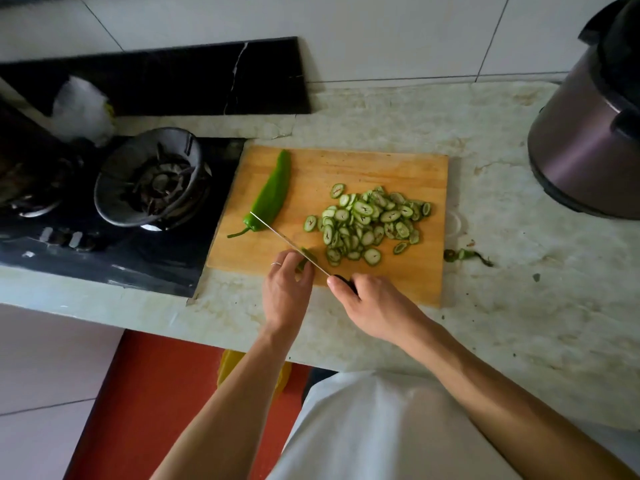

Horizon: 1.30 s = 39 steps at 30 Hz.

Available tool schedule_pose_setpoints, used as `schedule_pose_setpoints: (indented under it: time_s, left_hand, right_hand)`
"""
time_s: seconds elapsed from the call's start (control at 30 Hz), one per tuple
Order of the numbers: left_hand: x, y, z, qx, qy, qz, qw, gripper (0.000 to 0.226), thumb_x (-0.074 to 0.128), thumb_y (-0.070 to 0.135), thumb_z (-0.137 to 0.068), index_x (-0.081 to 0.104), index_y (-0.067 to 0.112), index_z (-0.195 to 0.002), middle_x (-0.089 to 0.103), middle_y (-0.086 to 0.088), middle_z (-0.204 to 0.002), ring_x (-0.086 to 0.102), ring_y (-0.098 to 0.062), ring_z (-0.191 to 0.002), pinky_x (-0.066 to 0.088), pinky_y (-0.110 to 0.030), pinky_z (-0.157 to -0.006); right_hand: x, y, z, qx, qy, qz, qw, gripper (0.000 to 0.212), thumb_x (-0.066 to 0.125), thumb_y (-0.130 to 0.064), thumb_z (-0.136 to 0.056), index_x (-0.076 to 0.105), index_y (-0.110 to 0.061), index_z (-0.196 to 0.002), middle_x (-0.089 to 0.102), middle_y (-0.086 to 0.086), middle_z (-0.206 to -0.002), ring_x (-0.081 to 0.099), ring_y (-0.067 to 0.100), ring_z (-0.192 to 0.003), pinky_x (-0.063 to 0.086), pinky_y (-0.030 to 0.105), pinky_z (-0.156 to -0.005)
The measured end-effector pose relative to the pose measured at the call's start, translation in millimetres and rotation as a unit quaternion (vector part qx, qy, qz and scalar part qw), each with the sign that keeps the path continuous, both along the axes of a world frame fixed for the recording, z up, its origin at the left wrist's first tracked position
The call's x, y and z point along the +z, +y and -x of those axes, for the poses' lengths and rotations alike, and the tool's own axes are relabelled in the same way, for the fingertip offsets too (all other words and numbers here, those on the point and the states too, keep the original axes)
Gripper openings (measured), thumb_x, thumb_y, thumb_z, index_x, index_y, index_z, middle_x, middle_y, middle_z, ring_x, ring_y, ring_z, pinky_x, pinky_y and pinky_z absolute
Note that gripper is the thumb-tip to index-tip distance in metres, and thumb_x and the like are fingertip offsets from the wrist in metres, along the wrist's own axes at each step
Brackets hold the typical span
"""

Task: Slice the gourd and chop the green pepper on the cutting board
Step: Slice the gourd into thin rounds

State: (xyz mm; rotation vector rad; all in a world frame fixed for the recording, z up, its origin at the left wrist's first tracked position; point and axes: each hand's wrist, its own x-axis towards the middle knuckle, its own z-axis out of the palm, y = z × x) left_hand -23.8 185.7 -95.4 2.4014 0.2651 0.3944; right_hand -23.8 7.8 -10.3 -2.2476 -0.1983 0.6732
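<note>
A wooden cutting board [363, 164] lies on the pale counter. On its right half is a pile of several round gourd slices [369, 221]. A whole green pepper [272, 194] lies along the board's left side, stem toward me. My left hand [287, 289] pinches a small green end piece of gourd [306, 259] at the board's near edge. My right hand [370, 301] grips the dark handle of a knife [289, 240]; the thin blade runs up and left, its tip touching the pepper near the stem, and passes over the held piece.
A black gas hob [114, 258] with a burner [152, 178] adjoins the board's left edge. A brown rice cooker [585, 140] stands at the far right. Green trimmings [462, 255] lie on the counter right of the board. A crumpled white plastic bag [83, 109] sits behind the burner.
</note>
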Motion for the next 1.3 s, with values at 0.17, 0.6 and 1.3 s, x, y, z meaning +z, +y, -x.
schedule_pose_setpoints:
  time_s: [0.17, 0.6, 1.3]
  left_hand:
    - [1, -2, 0, 0.015, -0.004, -0.012, 1.000, 0.008, 0.072, 0.014, -0.088, 0.074, 0.013, -0.095, 0.068, 0.000, -0.104, 0.065, -0.017, -0.074, 0.056, -0.038, -0.064]
    - [5, -5, 0, 0.019, -0.004, -0.043, 0.999, 0.016, 0.069, 0.008, -0.087, 0.075, 0.014, -0.100, 0.069, -0.004, -0.106, 0.066, -0.024, -0.072, 0.054, -0.033, -0.060]
    - [4, -7, 0, 0.020, -0.015, -0.051, 0.998, 0.012, 0.071, 0.004, -0.085, 0.078, 0.009, -0.094, 0.071, -0.004, -0.107, 0.068, -0.024, -0.079, 0.055, -0.033, -0.062]
  right_hand:
    - [5, 2, -2, 0.005, 0.001, 0.005, 1.000, 0.051, 0.039, -0.057, -0.100, 0.042, -0.019, -0.065, 0.061, 0.009, -0.078, 0.063, 0.032, -0.082, 0.035, 0.029, -0.063]
    - [4, 1, -7, 0.020, 0.004, 0.023, 1.000, 0.048, 0.037, -0.057, -0.100, 0.043, -0.019, -0.071, 0.060, 0.008, -0.082, 0.057, 0.027, -0.078, 0.036, 0.029, -0.065]
    - [1, 0, -15, 0.028, 0.004, 0.033, 0.999, 0.050, 0.037, -0.059, -0.100, 0.042, -0.018, -0.070, 0.052, 0.003, -0.071, 0.052, 0.024, -0.070, 0.034, 0.031, -0.061]
